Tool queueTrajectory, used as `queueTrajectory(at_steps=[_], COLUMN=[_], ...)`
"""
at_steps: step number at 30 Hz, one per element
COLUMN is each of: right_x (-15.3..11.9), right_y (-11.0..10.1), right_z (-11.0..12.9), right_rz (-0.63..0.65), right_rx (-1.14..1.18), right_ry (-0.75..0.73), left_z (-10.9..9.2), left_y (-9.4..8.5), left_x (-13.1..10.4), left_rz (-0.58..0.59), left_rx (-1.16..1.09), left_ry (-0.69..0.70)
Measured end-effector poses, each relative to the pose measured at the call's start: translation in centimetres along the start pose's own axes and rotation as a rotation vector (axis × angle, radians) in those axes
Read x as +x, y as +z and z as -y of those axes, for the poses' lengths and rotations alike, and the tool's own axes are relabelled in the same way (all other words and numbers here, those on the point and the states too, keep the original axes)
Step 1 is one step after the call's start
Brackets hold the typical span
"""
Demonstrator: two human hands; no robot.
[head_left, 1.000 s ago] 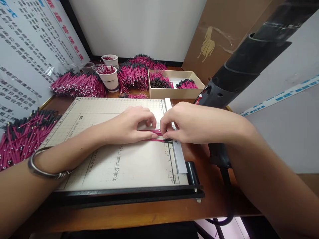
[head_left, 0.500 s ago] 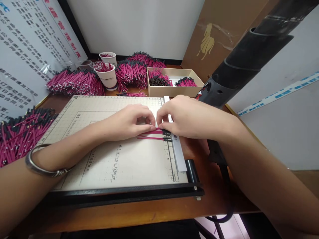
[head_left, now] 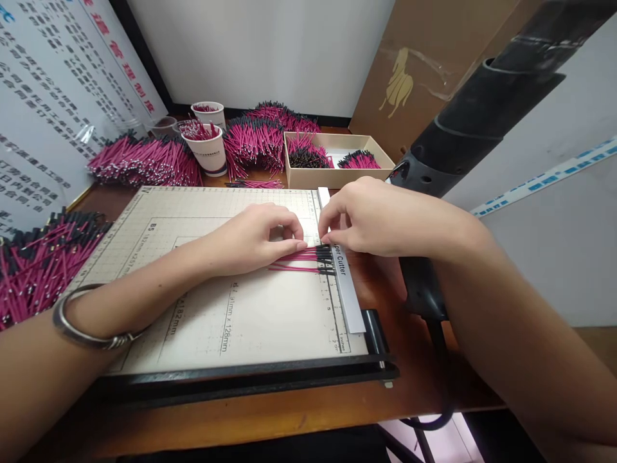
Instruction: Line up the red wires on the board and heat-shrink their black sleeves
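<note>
Several thin magenta wires with black sleeved ends lie side by side across the paper cutter, their black ends toward its white strip. The thumb and index finger of my left hand are pinched together at the topmost wire. My right hand has its fingertips closed at the black end of the same wire, beside the strip. The pinched fingers hide part of that wire.
Piles of the same wires lie at the far left, near left and back. Paper cups and a cream box hold more. A thick black post rises at right.
My right hand has shifted right, from beside the left fingertips to the black wire end, uncovering more of the black ends and the strip's lettering. My left hand stays nearly in place.
</note>
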State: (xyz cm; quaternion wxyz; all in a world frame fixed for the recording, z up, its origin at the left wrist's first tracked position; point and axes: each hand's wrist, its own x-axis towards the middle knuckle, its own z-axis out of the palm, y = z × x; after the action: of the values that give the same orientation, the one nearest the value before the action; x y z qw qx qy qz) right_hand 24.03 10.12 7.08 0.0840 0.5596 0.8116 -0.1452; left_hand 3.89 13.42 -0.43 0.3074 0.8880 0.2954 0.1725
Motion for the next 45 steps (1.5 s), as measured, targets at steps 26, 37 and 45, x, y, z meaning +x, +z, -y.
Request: queueTrajectory(at_steps=[26, 37, 45], right_x=[-1.6, -1.8, -1.7], right_y=[0.1, 0.4, 0.3], right_z=[1.7, 1.6, 1.3], right_rz=[0.106, 0.101, 0.11], right_rx=[-0.176, -0.179, -0.163], right_ry=[-0.02, 0.008, -0.018], left_z=[-0.4, -0.2, -0.3], left_y=[-0.5, -0.8, -1.0], left_x=[-0.7, -0.8, -0.9], left_rz=[0.06, 0.061, 0.069], left_rx=[0.243, 0.17, 0.086], left_ry=[0.247, 0.27, 0.24])
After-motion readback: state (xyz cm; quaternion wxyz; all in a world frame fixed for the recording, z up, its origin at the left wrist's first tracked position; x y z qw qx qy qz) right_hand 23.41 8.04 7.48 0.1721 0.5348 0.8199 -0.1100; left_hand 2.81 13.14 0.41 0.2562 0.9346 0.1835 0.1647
